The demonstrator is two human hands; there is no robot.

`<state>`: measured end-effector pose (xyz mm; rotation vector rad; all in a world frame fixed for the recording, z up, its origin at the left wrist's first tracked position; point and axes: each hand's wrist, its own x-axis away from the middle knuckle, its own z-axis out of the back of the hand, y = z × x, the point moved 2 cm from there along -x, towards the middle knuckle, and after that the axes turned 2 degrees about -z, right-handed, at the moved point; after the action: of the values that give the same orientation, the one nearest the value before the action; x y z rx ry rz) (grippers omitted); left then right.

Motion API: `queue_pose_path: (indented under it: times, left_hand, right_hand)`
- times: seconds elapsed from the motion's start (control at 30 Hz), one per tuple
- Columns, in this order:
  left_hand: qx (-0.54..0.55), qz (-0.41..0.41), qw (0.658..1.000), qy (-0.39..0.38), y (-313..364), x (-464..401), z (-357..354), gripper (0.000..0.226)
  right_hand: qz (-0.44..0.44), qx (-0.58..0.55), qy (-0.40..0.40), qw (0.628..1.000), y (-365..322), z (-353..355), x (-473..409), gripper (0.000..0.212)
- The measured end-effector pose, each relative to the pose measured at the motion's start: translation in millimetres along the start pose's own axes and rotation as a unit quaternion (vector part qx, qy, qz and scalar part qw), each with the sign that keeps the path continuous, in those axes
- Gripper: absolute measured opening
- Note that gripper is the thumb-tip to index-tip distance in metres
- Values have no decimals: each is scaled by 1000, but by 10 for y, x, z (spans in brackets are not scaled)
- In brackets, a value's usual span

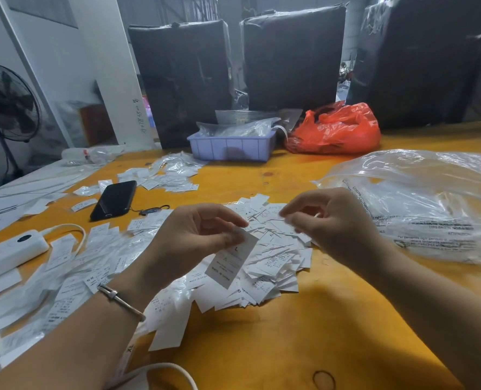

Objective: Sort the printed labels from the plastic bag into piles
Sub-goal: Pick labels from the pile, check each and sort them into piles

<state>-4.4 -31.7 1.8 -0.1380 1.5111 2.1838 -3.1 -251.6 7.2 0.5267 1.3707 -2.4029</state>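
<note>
- Nearest: the left hand pinches one printed label by its top edge, mid-sort, above the central heap of labels.
- The right hand hovers with fingers curled, seemingly holding nothing (hard to tell).
- Next, probably: read the size, drop it on a left pile.
- Farther right, the clear plastic bag lies slack.

we see white labels with dark print on a yellow-orange surface, a clear plastic bag with black lettering, a red bag, a lilac tray, a black phone and a white power strip.
</note>
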Motion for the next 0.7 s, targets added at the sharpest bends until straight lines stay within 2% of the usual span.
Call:
queue_pose_path:
  times: [0.07, 0.13, 0.27, 0.33, 0.4, 0.5, 0.6, 0.7]
  left_hand:
    - [-33, 17, 999, 3, -44, -19, 54, 17]
    - [-80, 39, 996, 10, -85, -29, 115, 19]
    - [-202, 80, 974, 68, -197, -47, 260, 24]
    - [-252, 120, 956, 95, -257, -66, 325, 32]
    - [-265, 155, 945, 111, -299, -68, 370, 40]
    - [-305, 187, 926, 124, -296, -44, 426, 39]
    - [-375, 223, 893, 114, -267, -31, 457, 36]
    - [-410, 240, 875, 96, -276, -43, 450, 35]
  right_hand:
    - [-18, 124, 63, 990, 128, 121, -75, 13]
    - [-57, 234, 91, 966, 277, 234, -128, 14]
    - [-131, 368, 97, 915, 530, 411, -202, 15]
    - [-172, 430, 91, 882, 630, 484, -242, 23]
    - [-214, 464, 77, 856, 705, 543, -264, 34]
    - [-249, 480, 58, 839, 794, 599, -274, 39]
    - [-249, 510, 37, 823, 845, 615, -266, 26]
    - [-240, 511, 43, 824, 848, 615, -269, 17]
